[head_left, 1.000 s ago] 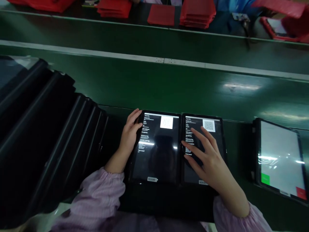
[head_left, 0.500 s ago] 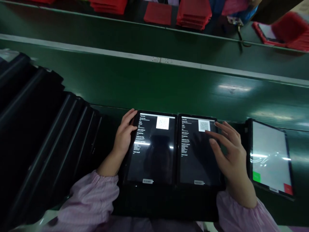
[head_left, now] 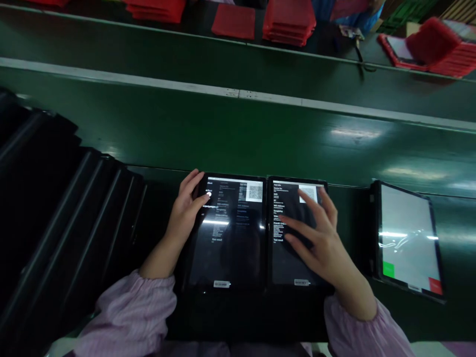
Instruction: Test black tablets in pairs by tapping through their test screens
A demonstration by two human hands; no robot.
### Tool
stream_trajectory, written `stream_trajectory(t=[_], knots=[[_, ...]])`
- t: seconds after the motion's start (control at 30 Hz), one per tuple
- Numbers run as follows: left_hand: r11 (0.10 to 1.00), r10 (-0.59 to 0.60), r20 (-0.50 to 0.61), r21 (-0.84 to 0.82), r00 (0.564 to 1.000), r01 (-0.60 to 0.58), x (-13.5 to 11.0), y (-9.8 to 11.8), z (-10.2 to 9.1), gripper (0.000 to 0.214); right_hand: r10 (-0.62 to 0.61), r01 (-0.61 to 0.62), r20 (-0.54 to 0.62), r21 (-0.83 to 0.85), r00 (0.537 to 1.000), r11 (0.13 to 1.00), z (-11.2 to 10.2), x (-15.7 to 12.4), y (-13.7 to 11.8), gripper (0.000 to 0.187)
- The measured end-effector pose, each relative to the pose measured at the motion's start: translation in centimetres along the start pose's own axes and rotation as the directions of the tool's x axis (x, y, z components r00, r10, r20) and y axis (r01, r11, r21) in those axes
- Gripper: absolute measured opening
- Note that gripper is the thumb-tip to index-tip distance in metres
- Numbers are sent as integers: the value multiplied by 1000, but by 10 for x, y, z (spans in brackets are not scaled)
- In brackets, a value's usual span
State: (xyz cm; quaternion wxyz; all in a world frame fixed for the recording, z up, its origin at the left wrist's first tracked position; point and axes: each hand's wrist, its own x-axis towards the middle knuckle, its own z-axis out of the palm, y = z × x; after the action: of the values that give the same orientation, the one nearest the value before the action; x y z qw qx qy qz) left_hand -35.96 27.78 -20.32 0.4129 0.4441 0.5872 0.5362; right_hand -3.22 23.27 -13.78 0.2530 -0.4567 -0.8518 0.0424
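Two black tablets lie side by side, their dark screens showing white text and a QR code. My left hand [head_left: 182, 213] grips the upper left edge of the left tablet [head_left: 234, 258], with its thumb on the lit screen near a white dot. Over the right tablet [head_left: 286, 263] my right hand [head_left: 320, 233] is open, fingers spread above the screen and covering part of the QR code. Whether those fingertips touch the glass I cannot tell. Each tablet carries a small barcode label at its lower edge.
A third tablet [head_left: 409, 238] with a white screen and green and red corner squares lies at the right. Dark tablet-like slabs [head_left: 74, 223] stand in a leaning row at left. Red sleeves [head_left: 288, 22] are stacked along the far shelf beyond the green surface [head_left: 238, 134].
My right hand has moved left over the right tablet, spreading its fingers. My left thumb has come onto the left screen, where overlapping text and a white dot now show. The view has shifted slightly.
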Motion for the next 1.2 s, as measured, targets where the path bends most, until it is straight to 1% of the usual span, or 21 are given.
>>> stream_trajectory(t=[0.1,0.17,0.27,0.37,0.5,0.63,0.77,0.93,1.07,1.2], knots=[[1000,-4,-33,15,999,4,0,3,2,44,-62,61,97,8,993,998,3,0,-12,27],[1000,2,-52,16,999,-1,-1,6,4,41,-48,50,104,-18,993,999,1,0,-10,26],[1000,1,-69,29,998,1,-2,8,6,37,9,-9,13,-33,1000,999,-8,-1,6,26],[999,-16,-69,50,998,19,0,8,5,36,104,-105,-82,-15,991,994,-13,-3,27,28],[999,9,-84,48,996,-5,9,6,5,35,194,-201,-120,-48,974,978,-4,-6,44,33],[1000,14,-91,12,996,-13,18,5,7,34,227,-244,-156,-103,961,964,9,-7,45,35],[1000,17,-64,3,998,-17,23,7,6,33,241,-265,-177,-124,954,956,14,-8,45,38],[997,6,0,78,1000,-6,26,9,2,33,251,-273,-224,-75,942,959,11,-7,49,40],[996,16,19,83,1000,-17,27,7,4,35,275,-291,-281,-13,919,957,6,-6,48,41],[996,29,33,79,999,-31,27,5,5,39,292,-305,-296,3,909,952,2,-7,45,41]])
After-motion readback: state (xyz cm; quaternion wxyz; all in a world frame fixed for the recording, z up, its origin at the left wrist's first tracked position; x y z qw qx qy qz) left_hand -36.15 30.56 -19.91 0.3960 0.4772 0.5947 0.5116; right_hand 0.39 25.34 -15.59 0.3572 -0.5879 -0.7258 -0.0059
